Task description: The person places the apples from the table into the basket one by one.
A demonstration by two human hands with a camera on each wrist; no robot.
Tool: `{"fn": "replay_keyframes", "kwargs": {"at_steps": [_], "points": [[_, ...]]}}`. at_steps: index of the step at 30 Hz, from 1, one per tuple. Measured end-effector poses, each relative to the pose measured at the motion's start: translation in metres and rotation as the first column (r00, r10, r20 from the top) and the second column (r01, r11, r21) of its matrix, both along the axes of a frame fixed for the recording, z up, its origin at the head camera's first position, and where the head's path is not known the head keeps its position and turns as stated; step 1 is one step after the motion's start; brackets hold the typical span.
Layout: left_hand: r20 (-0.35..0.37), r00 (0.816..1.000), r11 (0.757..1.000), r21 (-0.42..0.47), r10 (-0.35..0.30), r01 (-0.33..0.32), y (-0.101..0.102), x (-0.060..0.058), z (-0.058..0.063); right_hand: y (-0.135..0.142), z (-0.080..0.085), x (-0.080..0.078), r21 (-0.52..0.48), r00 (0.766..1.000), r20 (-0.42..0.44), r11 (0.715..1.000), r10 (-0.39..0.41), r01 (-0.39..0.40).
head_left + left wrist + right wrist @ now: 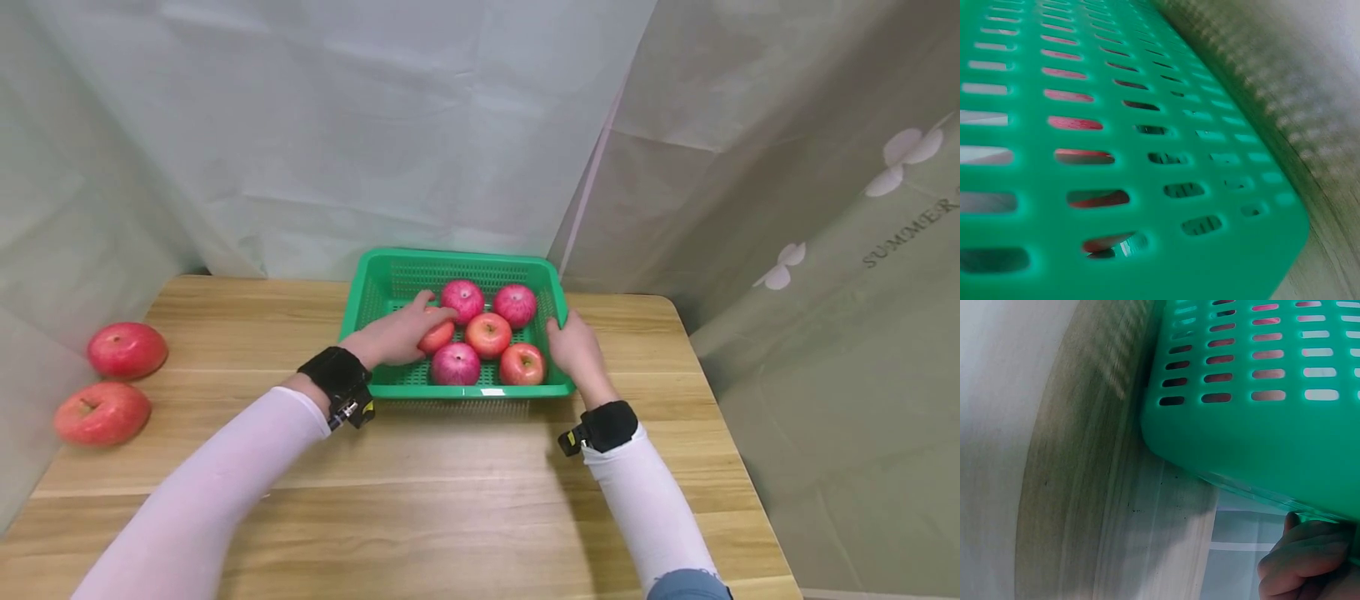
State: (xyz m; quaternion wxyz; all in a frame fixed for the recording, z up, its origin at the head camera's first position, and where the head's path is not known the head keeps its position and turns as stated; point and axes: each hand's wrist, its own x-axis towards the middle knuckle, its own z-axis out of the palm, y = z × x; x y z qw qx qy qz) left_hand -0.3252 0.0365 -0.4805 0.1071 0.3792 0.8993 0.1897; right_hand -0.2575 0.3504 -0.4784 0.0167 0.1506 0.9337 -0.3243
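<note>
A green plastic basket [420, 391] with slotted walls holds several red and pink apples. My left hand [399, 333] reaches over its left side and holds a red apple [438, 337], fingers over the top of it. Close by lie a darker pink apple [455, 365] and an orange-red one [488, 335]. With my right hand [576, 348] I grip the basket's right rim; in the right wrist view its curled fingers [1307, 556] are at the rim. The left wrist view shows only the basket's slotted wall [1141, 269], and the left hand is hidden there.
Two more apples, an upper one [127, 350] and a lower one [102, 413], sit at the left edge of the wooden table [465, 500]. A pale curtain [390, 142] hangs right behind the basket, with more sheeting at both sides.
</note>
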Motion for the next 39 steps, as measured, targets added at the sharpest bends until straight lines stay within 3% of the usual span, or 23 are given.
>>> {"fn": "replay_keyframes", "kwargs": {"at_steps": [8,33,39], "points": [[0.031,0.999,1.0,-0.008,0.013,-0.013,0.001,0.001,0.004,0.0,-0.001,0.0,0.015,1.0,-0.004,1.0,0.0,0.0],[0.016,1.0,0.993,-0.12,-0.016,0.017,-0.006,0.006,0.015,-0.003,0.001,-0.002,-0.01,1.0,-0.005,1.0,0.003,-0.003],[0.004,1.0,0.995,-0.096,-0.01,0.01,-0.008,0.005,0.019,-0.001,0.003,-0.003,-0.001,1.0,-0.019,1.0,0.005,-0.005]]}}
